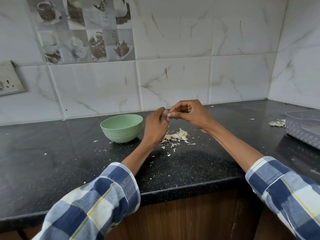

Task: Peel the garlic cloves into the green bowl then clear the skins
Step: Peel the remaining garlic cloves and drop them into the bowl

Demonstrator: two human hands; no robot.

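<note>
The black speckled countertop (190, 170) runs wall to wall, its rounded front edge cutting across the lower frame above brown wooden cabinet fronts (181, 219); the broadest open stretch lies left and in front of the green bowl (121, 128), which stands upright near the back wall. A marble-look tiled backsplash (173, 75) closes the rear and turns a corner at the right, with a switch plate (10, 78) at the far left. A clear textured plastic tray (304, 127) sits at the right edge, a small heap of skins touching its left side. Both plaid-sleeved forearms reach over the front edge, meeting just right of the bowl and above the counter. The left hand (155, 125) and right hand (188, 113) each pinch, fingers curled, a garlic clove (169, 114) held between them; how much is peeled is hard to tell. Below them lies the pile of garlic skins (176, 136), with small flakes scattered across the counter.
</note>
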